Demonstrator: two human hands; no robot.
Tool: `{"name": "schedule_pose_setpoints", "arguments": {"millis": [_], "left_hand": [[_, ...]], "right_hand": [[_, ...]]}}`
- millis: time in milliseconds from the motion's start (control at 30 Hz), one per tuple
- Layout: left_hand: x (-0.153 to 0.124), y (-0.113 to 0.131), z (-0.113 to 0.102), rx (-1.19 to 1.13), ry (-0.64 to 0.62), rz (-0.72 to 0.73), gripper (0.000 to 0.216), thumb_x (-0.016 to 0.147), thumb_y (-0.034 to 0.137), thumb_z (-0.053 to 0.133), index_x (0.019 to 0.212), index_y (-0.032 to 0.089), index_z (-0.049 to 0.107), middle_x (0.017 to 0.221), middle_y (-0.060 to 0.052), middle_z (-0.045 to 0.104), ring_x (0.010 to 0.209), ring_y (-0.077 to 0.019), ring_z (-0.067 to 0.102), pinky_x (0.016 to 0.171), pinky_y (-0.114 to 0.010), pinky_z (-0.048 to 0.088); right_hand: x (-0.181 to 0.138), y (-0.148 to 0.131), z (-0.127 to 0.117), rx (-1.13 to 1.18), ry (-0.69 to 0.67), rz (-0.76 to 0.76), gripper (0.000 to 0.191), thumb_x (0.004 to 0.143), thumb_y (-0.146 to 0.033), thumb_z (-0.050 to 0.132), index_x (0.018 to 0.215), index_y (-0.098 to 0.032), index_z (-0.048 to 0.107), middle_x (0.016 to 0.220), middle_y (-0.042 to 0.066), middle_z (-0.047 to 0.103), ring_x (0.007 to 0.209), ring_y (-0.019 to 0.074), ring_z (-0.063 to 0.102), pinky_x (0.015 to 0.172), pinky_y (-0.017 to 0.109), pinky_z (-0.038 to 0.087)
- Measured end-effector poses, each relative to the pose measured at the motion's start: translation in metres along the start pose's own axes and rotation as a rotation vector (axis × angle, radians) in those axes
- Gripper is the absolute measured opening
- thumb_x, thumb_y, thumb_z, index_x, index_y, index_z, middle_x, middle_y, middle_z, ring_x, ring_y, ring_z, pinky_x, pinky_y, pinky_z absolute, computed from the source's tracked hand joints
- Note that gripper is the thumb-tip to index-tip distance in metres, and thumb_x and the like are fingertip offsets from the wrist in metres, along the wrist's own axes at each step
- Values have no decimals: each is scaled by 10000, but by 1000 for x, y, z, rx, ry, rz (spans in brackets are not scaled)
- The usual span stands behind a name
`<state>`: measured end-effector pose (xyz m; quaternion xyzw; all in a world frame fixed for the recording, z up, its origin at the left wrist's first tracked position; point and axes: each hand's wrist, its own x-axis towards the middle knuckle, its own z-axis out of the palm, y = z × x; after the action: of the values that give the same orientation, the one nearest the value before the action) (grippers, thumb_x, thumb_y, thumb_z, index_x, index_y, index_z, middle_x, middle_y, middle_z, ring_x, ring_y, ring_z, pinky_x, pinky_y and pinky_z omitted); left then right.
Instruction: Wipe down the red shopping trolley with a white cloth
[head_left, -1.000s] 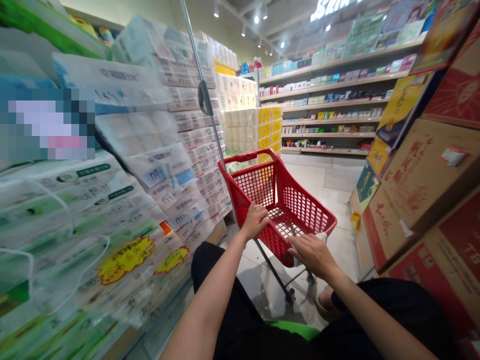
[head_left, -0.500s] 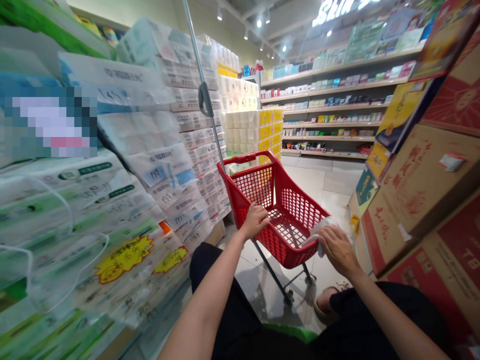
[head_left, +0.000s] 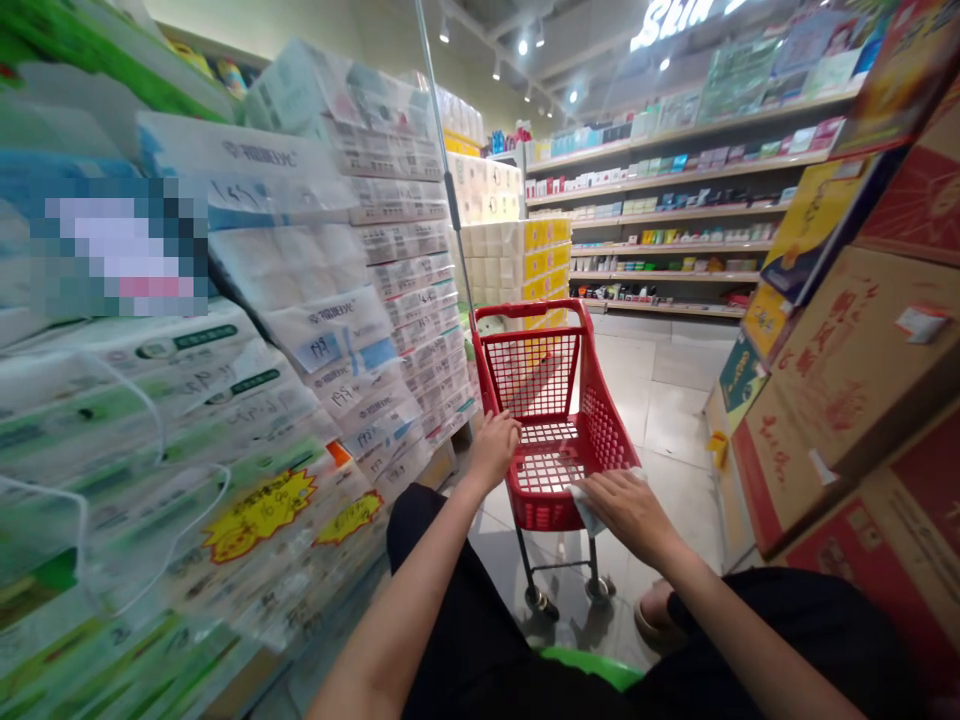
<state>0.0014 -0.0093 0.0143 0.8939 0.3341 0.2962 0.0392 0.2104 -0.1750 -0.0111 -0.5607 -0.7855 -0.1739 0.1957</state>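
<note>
A red plastic shopping cart (head_left: 544, 515) with a grid basket stands between my knees, its low end towards me and its handle at the far end. My left hand (head_left: 495, 450) is closed over the basket's left rim. With my right hand (head_left: 628, 508) I press a white cloth or tissue (head_left: 591, 512) on the near right corner of the rim. The fingers lie over the cloth and hide part of it. A thin metal pole (head_left: 438, 110) rises from the cart's far left corner. Nothing shows inside the basket.
Stacked tissue packs (head_left: 330, 340) with yellow price tags (head_left: 259, 515) line my left side. Cardboard cartons (head_left: 862, 370) are piled close on the right. Shelves of small boxed goods (head_left: 667, 210) stand beyond the tiled floor (head_left: 637, 380). Under me is something green (head_left: 592, 665).
The cart has turned so that its near end faces me more squarely. My right hand has moved left with the cloth; my left hand, still on the rim, has shifted slightly left.
</note>
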Motion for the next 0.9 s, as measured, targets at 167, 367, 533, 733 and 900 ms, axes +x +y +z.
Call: {"name": "schedule_pose_setpoints", "arguments": {"millis": [167, 367, 533, 733, 900], "left_hand": [[-32, 56, 24, 158, -167, 13, 362, 1000, 384, 254, 964, 223, 575, 785, -47, 683, 773, -199, 663, 885, -396, 461], [-39, 66, 23, 165, -227, 13, 460, 991, 487, 223, 963, 212, 592, 796, -82, 688, 693, -210, 655, 633, -287, 422], [-37, 61, 18, 109, -237, 127, 480, 960, 541, 301, 812, 218, 623, 814, -56, 703, 719, -194, 645, 599, -267, 377], [-33, 59, 17, 93, -248, 159, 458, 954, 535, 335, 793, 227, 634, 814, -36, 708, 718, -177, 636, 600, -254, 365], [-34, 55, 13, 104, -241, 176, 451, 949, 542, 353, 800, 226, 638, 834, -34, 710, 730, -175, 640, 596, -253, 364]], "right_hand": [[17, -20, 6, -23, 15, 38, 223, 971, -304, 416, 1066, -219, 599, 914, 57, 664, 856, 195, 574, 789, 328, 387], [10, 3, -6, 75, -30, -37, 228, 969, -294, 409, 1078, -217, 593, 939, 66, 668, 878, 190, 597, 809, 344, 447], [-5, 57, -16, 191, -63, -115, 268, 959, -293, 408, 1147, -255, 595, 1196, 56, 637, 1193, 210, 524, 1072, 467, 361], [14, 105, -10, 212, -137, -59, 325, 970, -348, 372, 1202, -265, 584, 1344, 44, 555, 1342, 213, 395, 1130, 515, 281], [44, 132, 5, 241, -102, -3, 346, 961, -343, 368, 1210, -254, 591, 1318, 60, 574, 1324, 235, 418, 1100, 519, 321]]}}
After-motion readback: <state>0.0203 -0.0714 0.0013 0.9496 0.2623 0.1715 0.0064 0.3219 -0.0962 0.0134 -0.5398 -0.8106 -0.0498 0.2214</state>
